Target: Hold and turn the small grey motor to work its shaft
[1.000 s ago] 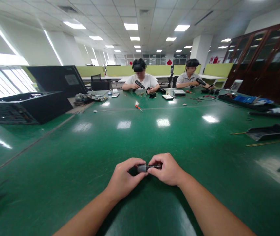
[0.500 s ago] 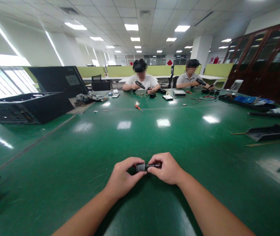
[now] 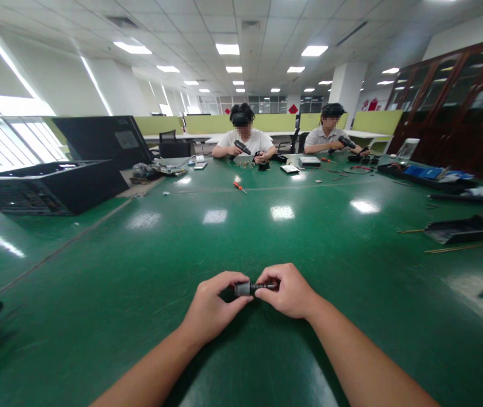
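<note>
Both of my hands meet low over the green table (image 3: 139, 254), pinching one small object between them. My left hand (image 3: 211, 311) grips the thicker grey cylindrical end of a small dark part (image 3: 244, 289). My right hand (image 3: 287, 293) pinches its thinner black shaft end. The part lies level between my fingertips, just above the table top. Most of it is covered by my fingers.
A black computer case (image 3: 50, 186) lies at the far left, with a black panel (image 3: 105, 138) behind it. A red-handled screwdriver (image 3: 238, 185) lies mid-table. Two people sit at the far end holding tools. Black trays and thin rods (image 3: 465, 232) lie at the right.
</note>
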A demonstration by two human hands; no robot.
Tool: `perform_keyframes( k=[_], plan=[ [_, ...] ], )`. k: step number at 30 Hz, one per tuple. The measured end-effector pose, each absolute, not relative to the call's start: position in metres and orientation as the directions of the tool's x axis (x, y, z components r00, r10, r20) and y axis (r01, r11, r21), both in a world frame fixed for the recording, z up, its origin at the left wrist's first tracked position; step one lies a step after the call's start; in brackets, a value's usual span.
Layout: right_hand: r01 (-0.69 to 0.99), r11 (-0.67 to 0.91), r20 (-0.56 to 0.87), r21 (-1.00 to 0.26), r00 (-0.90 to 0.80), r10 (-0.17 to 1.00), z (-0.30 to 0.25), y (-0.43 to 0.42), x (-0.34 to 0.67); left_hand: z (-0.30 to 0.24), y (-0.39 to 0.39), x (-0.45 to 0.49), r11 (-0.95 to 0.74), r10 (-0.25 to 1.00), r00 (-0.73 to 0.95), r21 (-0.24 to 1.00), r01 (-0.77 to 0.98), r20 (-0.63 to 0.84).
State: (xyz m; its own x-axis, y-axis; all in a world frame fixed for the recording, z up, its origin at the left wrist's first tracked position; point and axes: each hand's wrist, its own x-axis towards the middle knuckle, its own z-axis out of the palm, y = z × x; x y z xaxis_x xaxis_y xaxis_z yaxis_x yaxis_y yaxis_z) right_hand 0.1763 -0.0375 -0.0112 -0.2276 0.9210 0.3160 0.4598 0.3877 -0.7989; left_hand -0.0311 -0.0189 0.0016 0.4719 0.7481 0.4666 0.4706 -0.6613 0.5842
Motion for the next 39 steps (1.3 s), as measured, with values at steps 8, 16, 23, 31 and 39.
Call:
perform_keyframes(
  k=[8, 16, 23, 31, 39],
  plan=[
    [0.460, 0.387, 0.314, -0.799, -0.229, 0.921, -0.0102, -0.0374, 0.1770, 0.0022, -0.0186, -0.0308, -0.673, 0.738, 0.478, 0.571, 0.470, 0.477],
    [0.437, 0.365, 0.298, -0.822, -0.217, 0.930, -0.0106, -0.0381, 0.1772, 0.0007, -0.0169, -0.0325, -0.658, 0.752, 0.466, 0.574, 0.488, 0.466],
    [0.439, 0.352, 0.285, -0.827, -0.212, 0.935, -0.0103, -0.0373, 0.1782, 0.0019, -0.0178, -0.0324, -0.659, 0.751, 0.463, 0.577, 0.482, 0.471],
    [0.421, 0.345, 0.284, -0.839, -0.201, 0.937, -0.0102, -0.0379, 0.1789, 0.0015, -0.0164, -0.0333, -0.648, 0.760, 0.454, 0.588, 0.483, 0.465],
    [0.415, 0.331, 0.276, -0.847, -0.189, 0.942, -0.0099, -0.0379, 0.1792, 0.0005, -0.0156, -0.0341, -0.656, 0.755, 0.450, 0.578, 0.486, 0.478]
  ],
)
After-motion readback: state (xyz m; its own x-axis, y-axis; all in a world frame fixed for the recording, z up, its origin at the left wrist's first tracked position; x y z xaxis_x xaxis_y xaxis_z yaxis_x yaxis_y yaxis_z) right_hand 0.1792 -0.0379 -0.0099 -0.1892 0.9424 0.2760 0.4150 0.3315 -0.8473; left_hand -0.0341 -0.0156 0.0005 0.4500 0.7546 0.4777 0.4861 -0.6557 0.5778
